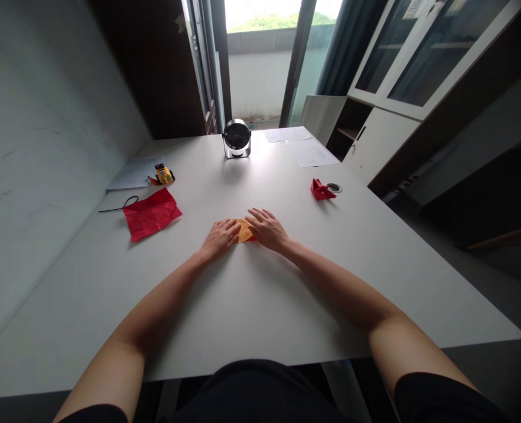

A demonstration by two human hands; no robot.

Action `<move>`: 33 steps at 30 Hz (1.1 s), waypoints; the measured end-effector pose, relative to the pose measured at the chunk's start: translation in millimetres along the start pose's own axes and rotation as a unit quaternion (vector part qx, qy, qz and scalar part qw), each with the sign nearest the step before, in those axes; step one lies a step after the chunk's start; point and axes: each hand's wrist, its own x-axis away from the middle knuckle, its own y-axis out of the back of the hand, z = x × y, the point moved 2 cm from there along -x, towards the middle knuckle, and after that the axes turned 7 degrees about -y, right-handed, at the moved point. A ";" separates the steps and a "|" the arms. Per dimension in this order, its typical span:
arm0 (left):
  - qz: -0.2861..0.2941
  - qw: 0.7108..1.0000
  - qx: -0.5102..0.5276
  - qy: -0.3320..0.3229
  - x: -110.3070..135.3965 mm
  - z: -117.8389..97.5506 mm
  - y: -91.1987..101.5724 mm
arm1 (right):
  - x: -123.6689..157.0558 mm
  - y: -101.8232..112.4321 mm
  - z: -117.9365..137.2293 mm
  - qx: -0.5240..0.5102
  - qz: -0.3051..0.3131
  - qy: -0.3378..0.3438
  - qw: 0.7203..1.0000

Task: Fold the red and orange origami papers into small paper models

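Note:
A small folded orange paper (245,230) lies on the white table (260,305) in front of me. My left hand (219,237) rests palm down on its left edge, fingers stretched forward and pressing flat. My right hand (266,228) lies flat over its right side, fingers spread. Only the middle strip of the paper shows between the two hands. Neither hand grips it.
A creased red paper sheet (151,214) lies at the left, with a black cable (119,206), white sheets (132,174) and a small yellow toy (164,174) behind it. A folded red paper shape (322,190) sits at the right. A small round fan (237,138) and more papers (302,147) stand at the far end.

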 end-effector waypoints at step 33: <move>0.069 0.994 0.014 0.089 -4.8 23.4 -13.8 | -3.2 -20.8 -19.0 -0.040 0.117 0.005 0.992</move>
